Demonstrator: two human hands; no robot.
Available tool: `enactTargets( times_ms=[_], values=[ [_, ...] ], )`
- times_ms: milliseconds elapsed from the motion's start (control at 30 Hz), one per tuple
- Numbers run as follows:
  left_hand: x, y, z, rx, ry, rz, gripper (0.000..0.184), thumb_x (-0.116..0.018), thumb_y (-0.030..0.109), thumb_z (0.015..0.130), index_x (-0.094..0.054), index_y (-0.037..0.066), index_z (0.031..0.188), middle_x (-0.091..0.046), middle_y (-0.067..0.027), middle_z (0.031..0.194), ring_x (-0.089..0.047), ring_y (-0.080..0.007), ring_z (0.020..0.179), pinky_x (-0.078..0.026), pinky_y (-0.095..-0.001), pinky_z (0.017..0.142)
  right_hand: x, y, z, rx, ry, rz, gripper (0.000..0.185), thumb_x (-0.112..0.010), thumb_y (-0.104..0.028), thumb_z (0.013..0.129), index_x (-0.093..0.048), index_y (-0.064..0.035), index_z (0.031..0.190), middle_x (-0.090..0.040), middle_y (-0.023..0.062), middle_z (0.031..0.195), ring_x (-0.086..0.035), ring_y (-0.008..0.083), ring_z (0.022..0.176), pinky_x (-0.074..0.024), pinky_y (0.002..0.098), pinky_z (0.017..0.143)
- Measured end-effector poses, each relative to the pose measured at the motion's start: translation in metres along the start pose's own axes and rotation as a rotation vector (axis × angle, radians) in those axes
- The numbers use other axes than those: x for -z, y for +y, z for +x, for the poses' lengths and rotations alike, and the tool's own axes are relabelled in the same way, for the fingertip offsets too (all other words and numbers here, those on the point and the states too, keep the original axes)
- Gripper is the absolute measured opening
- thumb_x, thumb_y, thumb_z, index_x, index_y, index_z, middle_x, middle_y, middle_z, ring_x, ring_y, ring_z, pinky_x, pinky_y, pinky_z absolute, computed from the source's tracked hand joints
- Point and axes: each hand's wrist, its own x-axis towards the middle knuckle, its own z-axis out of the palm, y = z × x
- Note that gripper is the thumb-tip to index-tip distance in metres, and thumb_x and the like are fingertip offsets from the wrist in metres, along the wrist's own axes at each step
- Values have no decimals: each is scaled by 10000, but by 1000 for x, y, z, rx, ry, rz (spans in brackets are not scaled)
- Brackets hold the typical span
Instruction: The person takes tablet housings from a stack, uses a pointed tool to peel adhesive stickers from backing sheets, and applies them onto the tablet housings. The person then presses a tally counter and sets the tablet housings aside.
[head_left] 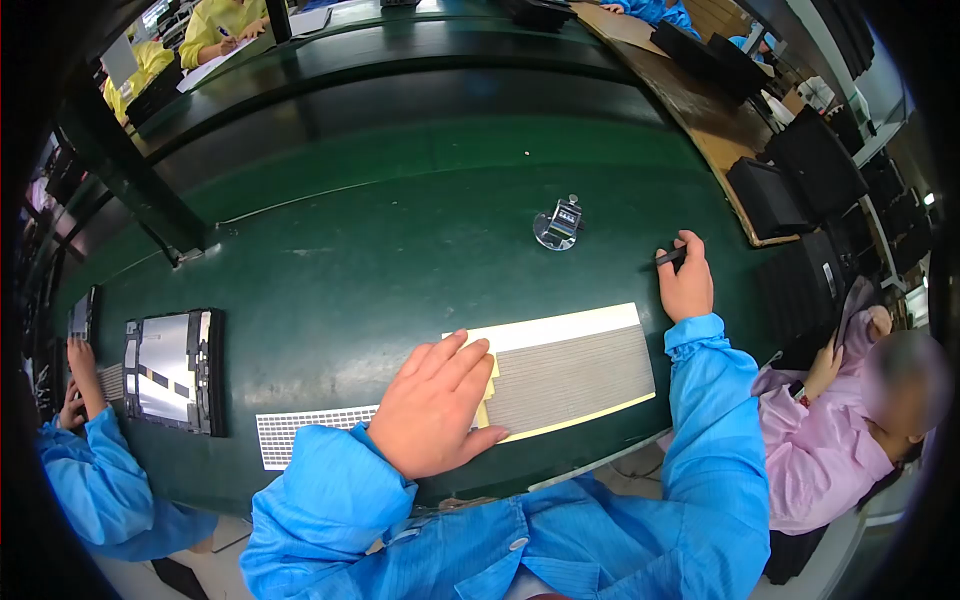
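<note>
My left hand [435, 400] lies flat, fingers stretched, over the left end of a yellow-edged sheet [575, 375] with fine grey stripes and a white band along its far side. Yellow paper edges show beside my fingers. Close to my left sleeve is a white sheet of small black rectangles [300, 430], partly covered by the sleeve. My right hand [688, 285] is raised past the striped sheet's far right corner, its fingers closed on a small black piece [671, 257] whose kind I cannot make out. A chrome tally counter [560, 222] stands on its round base beyond the sheet.
Black-framed silver panels [165, 370] sit at the left of the green table [370, 260]. Beside them, a co-worker's hands [85, 380] work. A pink-sleeved person [810, 440] sits at right, near black trays [790, 190]. A post [140, 180] rises at far left.
</note>
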Motion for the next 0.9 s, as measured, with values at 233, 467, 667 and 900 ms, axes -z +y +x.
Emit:
enactTargets(
  times_ms=[233,467,667,900],
  values=[
    [0,0,2,-3,-7,21,688,-789,330,712,-528,-41,1229,-521,-213,1296,-469,-418,1232,-391,-493,994,1,-2,0,-5,23,6,455,-672,-200,853,-507,-42,1247,-632,188,1140,-592,370,1071,-472,429,905],
    [-1,0,2,28,-28,0,688,-778,341,726,-523,-39,1240,-511,-204,1311,-451,-413,1253,-371,-498,1018,-1,-1,-1,9,27,-15,429,-661,-182,860,-513,-48,1241,-633,197,1134,-597,375,1060,-477,436,895],
    [2,1,4,34,-53,3,683,-778,348,726,-534,-39,1234,-508,-199,1315,-451,-416,1250,-375,-504,1018,-3,9,1,24,50,144,247,-602,-144,923,-577,-57,1152,-654,174,1033,-638,316,966,-496,375,840],
    [2,1,5,22,-48,4,675,-784,341,717,-545,-44,1217,-517,-212,1297,-457,-426,1239,-393,-500,1007,-1,12,0,97,108,323,269,-575,-224,975,-611,-89,1205,-610,117,1066,-600,225,963,-478,321,851]
  ],
)
